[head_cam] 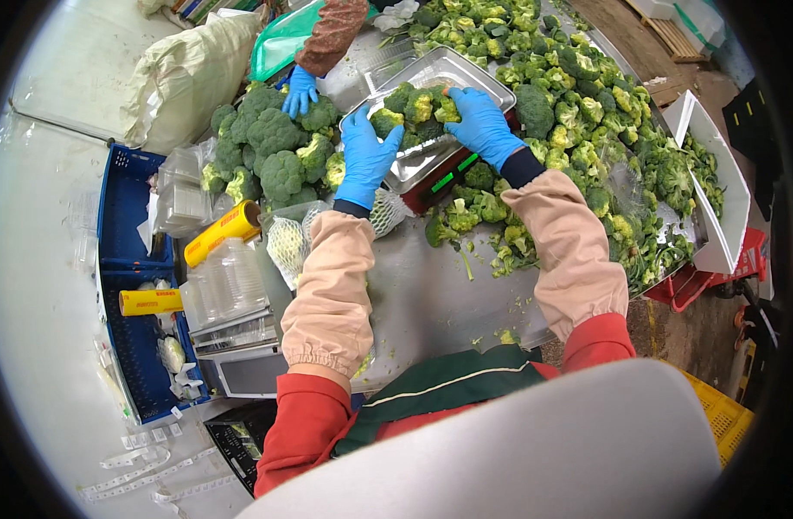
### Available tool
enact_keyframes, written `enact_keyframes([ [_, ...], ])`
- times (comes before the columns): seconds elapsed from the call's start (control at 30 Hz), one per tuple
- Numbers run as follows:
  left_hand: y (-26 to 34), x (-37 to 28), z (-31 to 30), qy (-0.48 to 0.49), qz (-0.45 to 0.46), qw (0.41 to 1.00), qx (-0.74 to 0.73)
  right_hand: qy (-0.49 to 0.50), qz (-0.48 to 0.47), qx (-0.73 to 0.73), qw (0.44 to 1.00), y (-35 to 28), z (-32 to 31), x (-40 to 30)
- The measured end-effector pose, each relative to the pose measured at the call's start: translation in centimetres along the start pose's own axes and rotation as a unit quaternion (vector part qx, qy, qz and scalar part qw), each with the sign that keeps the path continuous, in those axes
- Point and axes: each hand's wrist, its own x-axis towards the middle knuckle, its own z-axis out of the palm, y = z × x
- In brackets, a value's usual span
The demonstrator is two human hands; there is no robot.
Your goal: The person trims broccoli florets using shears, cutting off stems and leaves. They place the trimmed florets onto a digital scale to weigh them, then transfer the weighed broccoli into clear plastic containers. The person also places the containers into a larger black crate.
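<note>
Both my hands wear blue gloves and flank a small tray of broccoli florets (419, 110) on the metal pan (417, 170) of a scale (445, 185). My left hand (367, 152) is at the florets' left side, fingers spread from the thumb. At their right side, my right hand (484, 123) touches the florets and the edge of the tray with its fingertips. The clear tray's rim is partly hidden by florets and gloves. Whole broccoli heads (270, 139) are piled to the left, and a large heap of cut florets (581, 123) spreads to the right.
Another person's gloved hand (300, 91) rests on the broccoli heads. Nearer on the left are yellow film rolls (223, 233), stacked clear trays (228, 282), netted produce (286, 246) and blue crates (130, 220). A white foam box (727, 194) stands at the right table edge.
</note>
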Motion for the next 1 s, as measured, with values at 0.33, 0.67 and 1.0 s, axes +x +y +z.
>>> enact_keyframes([
  [0.33, -0.6, -1.9, -0.6, 0.112, 0.0, 0.993, 0.025, 0.262, 0.129, 0.293, 0.911, -0.3, -13.5, -14.7],
  [0.67, -1.1, -0.2, 1.3, 0.007, -0.063, 0.992, 0.111, 0.254, 0.28, 0.336, 0.863, 1.9, -13.4, -24.2],
  [1.0, 0.8, -0.7, 0.7, 0.035, 0.006, 0.999, 0.04, 0.21, 0.253, 0.33, 0.885, 1.7, -10.5, -20.5],
])
